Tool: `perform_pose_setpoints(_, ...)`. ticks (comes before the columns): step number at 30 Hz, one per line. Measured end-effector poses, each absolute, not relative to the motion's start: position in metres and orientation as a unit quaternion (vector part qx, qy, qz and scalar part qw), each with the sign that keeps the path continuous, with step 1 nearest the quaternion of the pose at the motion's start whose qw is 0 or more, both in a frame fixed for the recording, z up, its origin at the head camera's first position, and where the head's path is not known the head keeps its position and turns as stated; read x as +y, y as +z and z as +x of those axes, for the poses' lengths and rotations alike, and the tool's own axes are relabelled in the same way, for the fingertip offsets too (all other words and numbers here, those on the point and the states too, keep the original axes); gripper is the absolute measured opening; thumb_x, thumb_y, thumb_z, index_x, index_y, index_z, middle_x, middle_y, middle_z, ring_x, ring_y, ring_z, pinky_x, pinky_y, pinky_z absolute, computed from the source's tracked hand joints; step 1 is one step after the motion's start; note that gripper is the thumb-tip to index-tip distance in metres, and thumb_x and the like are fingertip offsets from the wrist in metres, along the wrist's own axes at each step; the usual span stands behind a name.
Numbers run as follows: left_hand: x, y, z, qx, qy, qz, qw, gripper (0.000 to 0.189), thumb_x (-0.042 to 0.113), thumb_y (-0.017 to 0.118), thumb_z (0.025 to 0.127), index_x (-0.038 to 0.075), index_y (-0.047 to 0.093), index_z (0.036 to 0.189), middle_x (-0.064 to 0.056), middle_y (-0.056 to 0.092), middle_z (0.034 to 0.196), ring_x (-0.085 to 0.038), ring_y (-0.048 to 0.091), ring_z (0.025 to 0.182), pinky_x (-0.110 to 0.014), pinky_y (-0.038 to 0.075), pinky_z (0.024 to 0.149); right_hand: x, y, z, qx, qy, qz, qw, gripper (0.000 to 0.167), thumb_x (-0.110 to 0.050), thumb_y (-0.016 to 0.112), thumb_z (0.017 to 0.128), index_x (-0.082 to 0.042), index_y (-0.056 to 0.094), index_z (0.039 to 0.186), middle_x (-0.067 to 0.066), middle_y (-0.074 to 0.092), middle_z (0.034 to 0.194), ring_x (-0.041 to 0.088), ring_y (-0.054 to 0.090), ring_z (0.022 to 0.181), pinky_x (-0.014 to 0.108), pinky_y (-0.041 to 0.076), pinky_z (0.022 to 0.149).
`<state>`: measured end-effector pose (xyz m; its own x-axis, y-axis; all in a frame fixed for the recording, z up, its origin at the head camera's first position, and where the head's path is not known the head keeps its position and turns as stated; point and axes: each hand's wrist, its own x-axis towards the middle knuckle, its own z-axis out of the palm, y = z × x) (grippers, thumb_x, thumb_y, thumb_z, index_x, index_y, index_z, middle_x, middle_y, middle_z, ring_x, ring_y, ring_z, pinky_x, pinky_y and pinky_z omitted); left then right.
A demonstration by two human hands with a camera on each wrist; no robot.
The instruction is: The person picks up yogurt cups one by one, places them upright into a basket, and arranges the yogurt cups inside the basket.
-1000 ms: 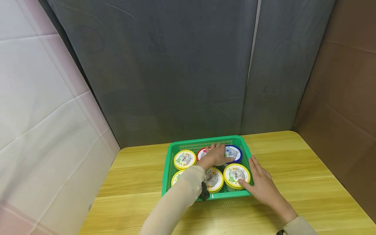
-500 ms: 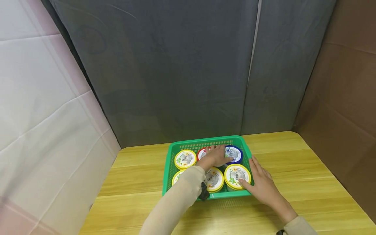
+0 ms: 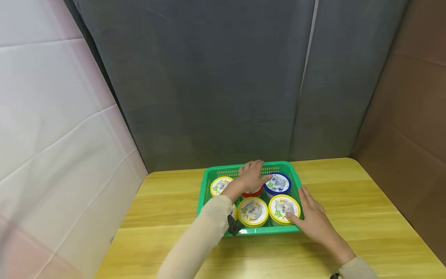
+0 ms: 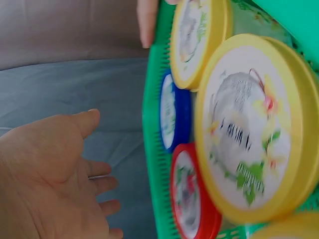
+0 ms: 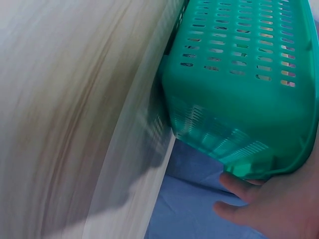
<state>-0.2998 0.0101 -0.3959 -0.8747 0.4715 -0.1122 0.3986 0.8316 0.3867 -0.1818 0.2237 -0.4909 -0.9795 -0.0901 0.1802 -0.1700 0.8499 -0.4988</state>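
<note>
A green plastic basket (image 3: 259, 231) on the wooden table holds several round lidded tubs. My left hand (image 3: 251, 178) is above the back row with fingers extended, partly covering the red-lidded tub (image 3: 251, 193). The left wrist view shows this hand holding nothing, its fingers spread apart from the basket. Beside its thumb is the blue-lidded tub (image 3: 277, 183). My right hand (image 3: 315, 221) rests along the basket's right side, fingers fairly straight outside the rim. Its thumb lies over the edge of the front-right yellow-lidded tub (image 3: 283, 209). In the right wrist view, fingertips (image 5: 234, 185) show at the rim.
More yellow-lidded tubs stand at the front middle (image 3: 253, 212) and back left (image 3: 220, 185), and another is mostly hidden under the left sleeve (image 3: 200, 232). The wooden table (image 3: 150, 217) ends against a dark grey curtain (image 3: 209, 97). White and brown panels flank it.
My left hand has lifted and shifted back off the tubs, showing more of the red lid's front edge. The right hand keeps its place at the basket's side. The head view has shifted slightly.
</note>
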Motion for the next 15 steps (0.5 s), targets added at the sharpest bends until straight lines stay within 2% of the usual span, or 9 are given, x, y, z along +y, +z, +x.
perform_pose_setpoints(7,-0.017,-0.384,-0.291,0.944,0.210,0.241,0.081,0.073,0.050,0.050,0.100,0.017,0.023,0.158,-0.005,0.020,0.167,-0.033,0.013,0.154,-0.060,0.011,0.124,0.233,-0.493,-0.186,-0.953,0.288,0.068,0.057,0.098,-0.060,0.055,0.094,0.003,0.014,0.157,0.026,0.008,0.165,0.059,0.022,0.143,0.080,0.024,0.105)
perform_pose_setpoints(15,-0.047,-0.390,-0.276,0.937,0.188,0.288,0.061,0.077,0.049,0.053,0.099,0.015,0.020,0.159,-0.006,0.019,0.167,-0.035,0.014,0.155,-0.061,0.012,0.123,0.243,-0.483,-0.181,-0.956,0.288,0.057,0.021,0.102,-0.064,0.055,0.092,0.001,0.012,0.158,0.026,0.005,0.165,0.061,0.020,0.142,0.083,0.022,0.102)
